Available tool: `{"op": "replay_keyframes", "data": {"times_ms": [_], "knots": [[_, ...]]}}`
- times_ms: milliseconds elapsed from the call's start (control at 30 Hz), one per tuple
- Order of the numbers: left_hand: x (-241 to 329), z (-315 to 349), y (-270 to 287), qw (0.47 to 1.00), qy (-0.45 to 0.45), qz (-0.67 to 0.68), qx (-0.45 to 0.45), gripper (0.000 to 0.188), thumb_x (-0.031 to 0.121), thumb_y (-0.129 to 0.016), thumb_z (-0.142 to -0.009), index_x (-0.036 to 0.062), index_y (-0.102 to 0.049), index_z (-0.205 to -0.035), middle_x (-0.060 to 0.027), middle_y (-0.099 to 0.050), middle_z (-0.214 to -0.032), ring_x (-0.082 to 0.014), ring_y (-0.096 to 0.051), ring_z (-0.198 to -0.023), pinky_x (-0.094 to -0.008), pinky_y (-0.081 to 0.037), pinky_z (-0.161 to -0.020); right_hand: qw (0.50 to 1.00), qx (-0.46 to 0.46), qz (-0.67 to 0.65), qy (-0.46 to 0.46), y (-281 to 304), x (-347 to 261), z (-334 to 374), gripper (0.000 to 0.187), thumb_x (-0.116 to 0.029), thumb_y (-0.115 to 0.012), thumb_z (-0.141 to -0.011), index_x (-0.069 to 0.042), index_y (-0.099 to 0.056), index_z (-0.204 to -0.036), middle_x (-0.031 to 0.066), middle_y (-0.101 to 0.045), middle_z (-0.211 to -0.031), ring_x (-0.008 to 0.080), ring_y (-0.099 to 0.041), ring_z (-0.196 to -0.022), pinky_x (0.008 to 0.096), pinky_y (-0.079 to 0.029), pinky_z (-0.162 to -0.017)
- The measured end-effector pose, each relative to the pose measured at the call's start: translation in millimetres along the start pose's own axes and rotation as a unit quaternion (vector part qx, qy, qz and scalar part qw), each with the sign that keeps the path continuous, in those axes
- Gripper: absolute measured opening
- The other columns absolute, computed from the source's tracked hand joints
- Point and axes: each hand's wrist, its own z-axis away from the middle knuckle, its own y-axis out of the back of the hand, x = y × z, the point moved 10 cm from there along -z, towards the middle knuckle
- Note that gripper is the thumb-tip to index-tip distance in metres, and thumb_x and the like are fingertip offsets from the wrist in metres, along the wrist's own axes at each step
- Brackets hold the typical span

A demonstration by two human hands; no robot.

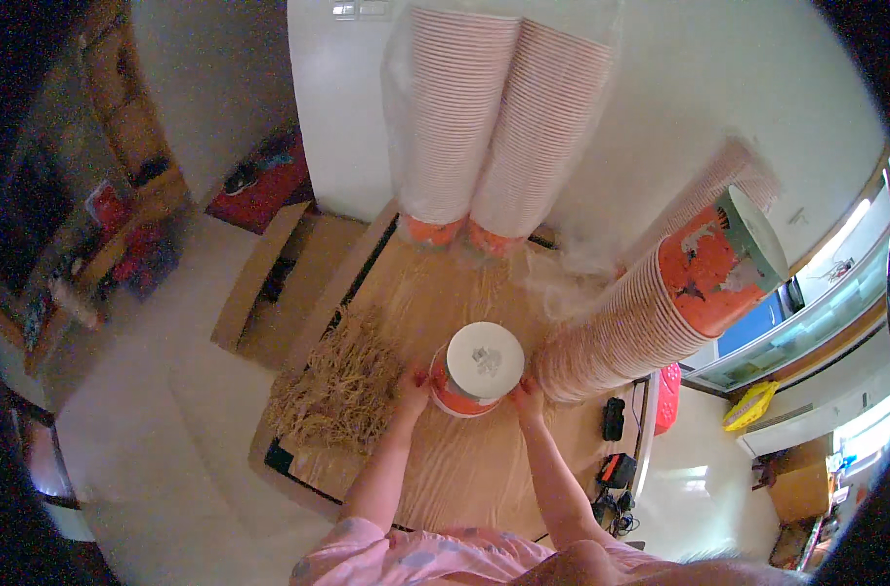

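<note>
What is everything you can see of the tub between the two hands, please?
The tub is round and looks like coated paper, with an orange-red printed side and a pale rim. It is upside down: its flat white base, marked with a small grey patch, faces up, and the rim points down. The left hand and right hand touch it from either side. It is over the wooden tabletop; whether it rests there is unclear.
</note>
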Motion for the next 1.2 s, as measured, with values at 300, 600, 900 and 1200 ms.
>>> {"op": "replay_keyframes", "data": {"times_ms": [300,600,900,1200], "knots": [[-61.8,-16.6,-15.3,0.995,0.043,0.088,0.020,0.008,0.006,-0.061,-0.072,0.0006,-0.058,-0.078,-0.0084,-0.061,-0.066,-0.0172,-0.057,-0.059,-0.0312,-0.046,-0.056,0.975,-0.005,-0.185,-0.122,1.5,32.7,1.1,0.006,-0.010,-0.057,-0.077,-0.004,-0.057,-0.076,0.0012,-0.055,-0.064,0.0097,-0.048,-0.053,0.0234,-0.036,-0.046],[-9.5,2.5,-12.6,0.978,0.094,0.187,-0.014,0.008,0.007,-0.060,-0.075,0.0004,-0.059,-0.079,-0.0062,-0.060,-0.064,-0.0123,-0.054,-0.052,-0.0260,-0.043,-0.047,0.989,-0.009,0.016,-0.147,11.3,-8.4,11.1,0.006,-0.008,-0.054,-0.076,-0.004,-0.059,-0.077,0.0012,-0.054,-0.062,0.0095,-0.047,-0.051,0.0231,-0.035,-0.045],[10.5,9.5,-3.5,0.986,0.081,0.143,-0.041,0.009,0.007,-0.060,-0.076,-0.0004,-0.058,-0.080,-0.0055,-0.059,-0.065,-0.0106,-0.053,-0.051,-0.0245,-0.042,-0.045,0.991,-0.036,0.000,-0.133,14.4,4.6,12.6,0.013,-0.015,-0.053,-0.082,-0.005,-0.057,-0.074,0.0009,-0.053,-0.061,0.0091,-0.046,-0.051,0.0219,-0.035,-0.045],[48.3,11.0,5.6,0.994,0.068,0.083,-0.035,0.010,0.008,-0.060,-0.077,0.0005,-0.059,-0.083,-0.0057,-0.061,-0.070,-0.0122,-0.056,-0.062,-0.0249,-0.046,-0.058,0.997,0.016,-0.020,0.072,7.1,-83.2,18.9,0.013,-0.014,-0.055,-0.081,-0.006,-0.058,-0.090,0.0017,-0.057,-0.083,0.0135,-0.053,-0.073,0.0269,-0.045,-0.063]]}}
